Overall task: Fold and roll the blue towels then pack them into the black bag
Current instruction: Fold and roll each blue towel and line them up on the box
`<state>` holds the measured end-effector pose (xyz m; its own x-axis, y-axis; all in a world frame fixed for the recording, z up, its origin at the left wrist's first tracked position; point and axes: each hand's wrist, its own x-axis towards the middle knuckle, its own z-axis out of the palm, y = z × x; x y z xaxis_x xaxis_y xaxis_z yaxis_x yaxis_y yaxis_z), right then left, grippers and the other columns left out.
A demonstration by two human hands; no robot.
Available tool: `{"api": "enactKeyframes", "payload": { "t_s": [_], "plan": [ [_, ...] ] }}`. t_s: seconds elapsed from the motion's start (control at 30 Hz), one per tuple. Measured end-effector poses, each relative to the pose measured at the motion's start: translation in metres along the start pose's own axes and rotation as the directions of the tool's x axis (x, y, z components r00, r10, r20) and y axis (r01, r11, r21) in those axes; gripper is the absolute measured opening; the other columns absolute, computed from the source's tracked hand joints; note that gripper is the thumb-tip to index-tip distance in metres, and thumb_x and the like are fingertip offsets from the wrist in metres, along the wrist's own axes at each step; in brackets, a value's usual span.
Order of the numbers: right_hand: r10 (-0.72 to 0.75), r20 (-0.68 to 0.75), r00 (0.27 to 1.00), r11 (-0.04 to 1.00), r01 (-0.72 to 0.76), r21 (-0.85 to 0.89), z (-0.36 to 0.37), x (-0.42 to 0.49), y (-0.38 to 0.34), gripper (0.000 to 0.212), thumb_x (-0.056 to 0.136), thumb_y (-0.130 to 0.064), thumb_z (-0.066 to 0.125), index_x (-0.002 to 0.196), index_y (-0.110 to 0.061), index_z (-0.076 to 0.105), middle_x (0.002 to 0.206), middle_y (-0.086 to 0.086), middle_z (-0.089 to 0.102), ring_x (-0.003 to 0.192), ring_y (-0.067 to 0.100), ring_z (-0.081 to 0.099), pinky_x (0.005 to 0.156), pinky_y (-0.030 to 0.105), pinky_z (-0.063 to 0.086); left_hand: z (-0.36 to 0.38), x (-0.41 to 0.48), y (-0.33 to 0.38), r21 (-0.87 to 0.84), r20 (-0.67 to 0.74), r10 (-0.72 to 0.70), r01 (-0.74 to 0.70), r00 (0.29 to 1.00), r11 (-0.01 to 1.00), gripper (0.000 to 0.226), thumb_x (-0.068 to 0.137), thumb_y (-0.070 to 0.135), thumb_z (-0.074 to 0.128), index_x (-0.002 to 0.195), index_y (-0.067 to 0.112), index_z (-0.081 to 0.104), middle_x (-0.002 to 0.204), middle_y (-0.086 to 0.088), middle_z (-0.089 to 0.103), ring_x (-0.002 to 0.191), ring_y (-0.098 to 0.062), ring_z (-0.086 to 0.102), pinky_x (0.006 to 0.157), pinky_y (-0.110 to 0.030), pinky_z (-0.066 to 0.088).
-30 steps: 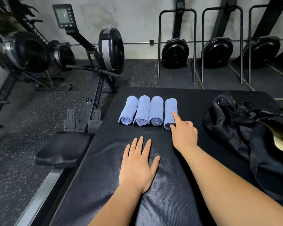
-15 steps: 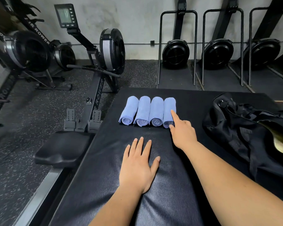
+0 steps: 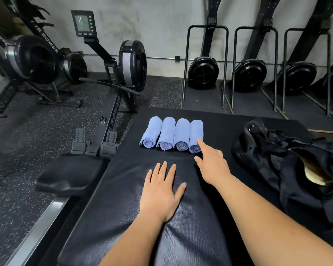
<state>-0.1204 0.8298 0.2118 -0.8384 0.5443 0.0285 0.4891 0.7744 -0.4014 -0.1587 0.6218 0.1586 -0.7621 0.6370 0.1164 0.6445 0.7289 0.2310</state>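
- Four blue towels [image 3: 167,132] lie rolled up in a tight row on a black padded mat [image 3: 123,189], side by side and touching, with their spiral ends facing the person.
- The rolls are a soft periwinkle blue and much alike in length. The leftmost one angles slightly outward at its near end.
- The right hand [image 3: 213,166] reaches to the rightmost roll [image 3: 195,129] with the index finger [image 3: 201,144] held straight. Its tip rests on the roll's near right side, and nothing is gripped.
- The left hand [image 3: 160,192] lies palm down on the mat in front of the row, holding nothing. Its fingers are straight and a little spread, apart from the towels.
- The black bag [image 3: 273,156] sits crumpled on the right part of the mat, well apart from the towels. Its mouth gapes on a yellowish lining [image 3: 311,169].
- The right hand's other fingers are hidden behind the back of the hand, so how they lie cannot be told. Only the thumb tip shows on the left.
- The bag runs off the right edge of the view. Its dark folds merge together, so straps and zip are hard to make out.
- Both forearms are cut off by the lower edge.
- A rowing machine [image 3: 132,64] stands left of the mat, with its seat [image 3: 69,173] just beside the mat's edge.
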Motion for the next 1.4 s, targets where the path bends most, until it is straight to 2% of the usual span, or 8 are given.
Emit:
{"api": "enactKeyframes", "payload": {
  "t_s": [0.17, 0.27, 0.6, 0.77, 1.13, 1.27, 1.4],
  "plan": [
    [-0.036, 0.059, 0.998, 0.989, 0.044, -0.141, -0.004, -0.033, -0.012, 0.068, 0.108, -0.051, 0.044, 0.165, -0.04, 0.009, 0.167, 0.004, 0.028, 0.149, 0.032, 0.025, 0.11, 0.047, 0.042, -0.005, -0.004, 0.0, -0.012, 0.038, -0.003, 0.004, 0.999, 1.0, 0.073, 0.105, 0.068, 0.014, 0.168, 0.033, 0.006, 0.177, -0.001, 0.003, 0.162, -0.019, -0.003, 0.131, -0.043, 0.0],
    [-0.098, 0.086, 0.991, 0.975, 0.113, -0.19, -0.011, -0.054, -0.02, 0.07, 0.107, -0.053, 0.043, 0.165, -0.042, 0.006, 0.171, 0.005, 0.02, 0.151, 0.03, 0.021, 0.113, 0.045, 0.04, -0.015, -0.012, 0.001, -0.053, 0.077, -0.031, 0.035, 0.997, 0.998, 0.072, 0.105, 0.067, 0.016, 0.168, 0.033, 0.007, 0.177, -0.002, 0.005, 0.163, -0.02, -0.001, 0.131, -0.043, 0.003],
    [-0.175, 0.179, 0.968, 0.963, 0.206, -0.171, -0.008, -0.124, -0.071, 0.07, 0.106, -0.059, 0.042, 0.165, -0.045, 0.007, 0.174, 0.003, 0.013, 0.156, 0.03, 0.012, 0.117, 0.046, 0.037, -0.05, -0.112, -0.03, -0.091, 0.074, -0.106, 0.112, 0.992, 0.99, 0.07, 0.109, 0.063, 0.021, 0.168, 0.03, 0.005, 0.176, -0.002, 0.006, 0.162, -0.021, 0.001, 0.131, -0.04, 0.005],
    [-0.259, 0.233, 0.937, 0.943, 0.298, -0.151, 0.008, -0.159, -0.113, 0.069, 0.106, -0.059, 0.041, 0.164, -0.046, 0.007, 0.174, 0.002, 0.013, 0.157, 0.03, 0.011, 0.118, 0.046, 0.036, -0.062, -0.161, -0.068, -0.09, 0.042, -0.205, 0.208, 0.978, 0.974, 0.071, 0.108, 0.064, 0.022, 0.168, 0.029, 0.008, 0.176, -0.004, 0.009, 0.162, -0.022, 0.004, 0.13, -0.039, 0.007],
    [-0.48, 0.326, 0.814, 0.826, 0.545, -0.145, 0.059, -0.223, -0.229, 0.069, 0.106, -0.061, 0.04, 0.165, -0.043, 0.01, 0.173, 0.001, 0.017, 0.156, 0.029, 0.014, 0.119, 0.046, 0.034, -0.093, -0.268, -0.167, -0.091, -0.033, -0.43, 0.425, 0.902, 0.9, 0.074, 0.106, 0.068, 0.022, 0.168, 0.029, 0.013, 0.175, -0.003, 0.014, 0.162, -0.024, 0.01, 0.13, -0.043, 0.014],
    [-0.54, 0.364, 0.759, 0.784, 0.611, -0.111, 0.08, -0.243, -0.268, 0.068, 0.106, -0.06, 0.041, 0.165, -0.043, 0.012, 0.173, 0.0, 0.019, 0.157, 0.028, 0.013, 0.12, 0.047, 0.032, -0.092, -0.317, -0.2, -0.048, -0.016, -0.491, 0.49, 0.871, 0.87, 0.095, 0.089, 0.079, -0.003, 0.168, 0.029, 0.014, 0.175, -0.003, 0.016, 0.161, -0.025, 0.013, 0.129, -0.043, 0.016],
    [-0.596, 0.4, 0.696, 0.731, 0.677, -0.089, 0.107, -0.266, -0.303, 0.067, 0.106, -0.06, 0.042, 0.165, -0.042, 0.014, 0.172, 0.0, 0.022, 0.157, 0.028, 0.014, 0.122, 0.046, 0.031, -0.084, -0.371, -0.229, -0.042, -0.007, -0.583, 0.582, 0.812, 0.812, 0.1, 0.087, 0.083, -0.008, 0.167, 0.028, 0.017, 0.173, -0.004, 0.021, 0.157, -0.028, 0.022, 0.127, -0.044, 0.021]
  ]
}}
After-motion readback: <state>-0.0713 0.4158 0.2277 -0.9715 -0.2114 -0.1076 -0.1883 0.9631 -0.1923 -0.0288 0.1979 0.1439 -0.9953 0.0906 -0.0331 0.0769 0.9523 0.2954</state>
